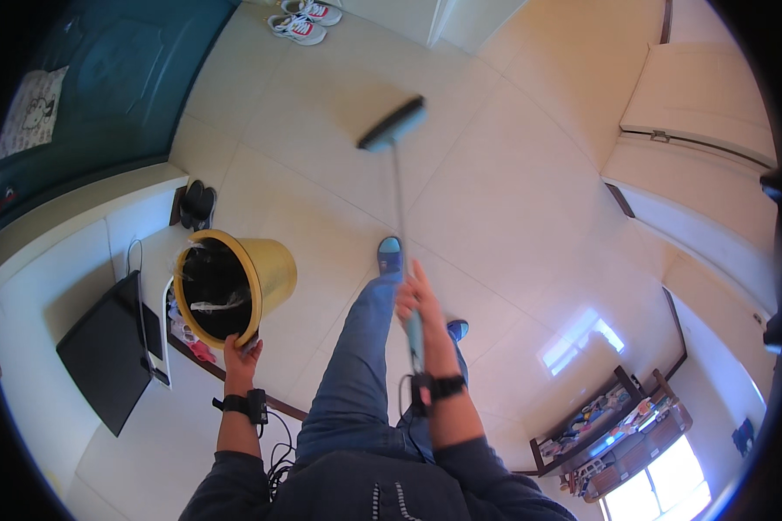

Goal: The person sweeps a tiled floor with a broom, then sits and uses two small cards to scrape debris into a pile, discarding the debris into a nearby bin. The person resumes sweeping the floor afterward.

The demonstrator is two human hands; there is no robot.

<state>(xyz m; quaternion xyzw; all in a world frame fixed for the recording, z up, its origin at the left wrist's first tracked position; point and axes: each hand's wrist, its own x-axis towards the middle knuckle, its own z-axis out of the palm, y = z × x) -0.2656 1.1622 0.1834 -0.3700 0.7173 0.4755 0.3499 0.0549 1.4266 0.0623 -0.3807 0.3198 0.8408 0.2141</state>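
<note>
My left hand (242, 357) grips the rim of a yellow bucket (275, 273), which is tilted so its mouth faces left. A black liner (215, 280) covers the inside, with a few scraps of clear plastic (218, 303) on it and at the rim. In my right hand (423, 306) is the long handle of a broom (401, 195). The broom's light blue head with dark bristles (391, 124) extends ahead over the tiled floor; whether it touches the tiles I cannot tell.
Grey-and-white sneakers (303, 25) stand at the top, and dark slippers (197, 203) lie beyond the bucket. A dark green door (117, 71) and a black screen (107, 352) are on the left. At right are white doors (697, 98) and a cluttered shelf (586, 423).
</note>
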